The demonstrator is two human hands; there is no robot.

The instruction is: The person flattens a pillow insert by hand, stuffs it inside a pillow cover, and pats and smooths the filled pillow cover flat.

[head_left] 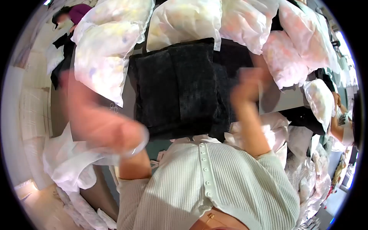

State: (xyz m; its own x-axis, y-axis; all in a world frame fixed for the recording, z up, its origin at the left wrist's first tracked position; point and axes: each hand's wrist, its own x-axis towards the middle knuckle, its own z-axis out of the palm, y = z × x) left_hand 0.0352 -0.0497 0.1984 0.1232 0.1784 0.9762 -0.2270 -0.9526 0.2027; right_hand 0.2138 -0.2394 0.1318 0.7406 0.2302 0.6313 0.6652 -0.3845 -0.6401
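A black plush-looking cushion cover or folded fabric piece [174, 88] lies flat on the grey table in front of me, with a crease down its middle. More dark fabric [234, 57] shows beneath and to its right. My left hand [109, 126] is raised at the left of the black piece, heavily smeared by motion. A translucent white bag [73, 161] hangs below that hand; whether they touch is unclear. At the right edge of the black piece is my right hand [249, 86], also blurred, its fingers hard to make out.
Stuffed white pillows with faint coloured filling, such as one at the left [103, 57] and one at the back [184, 23], ring the table. White bagged goods [310, 172] are piled at my right. Other people are at the far left [78, 13] and right edge [339, 122].
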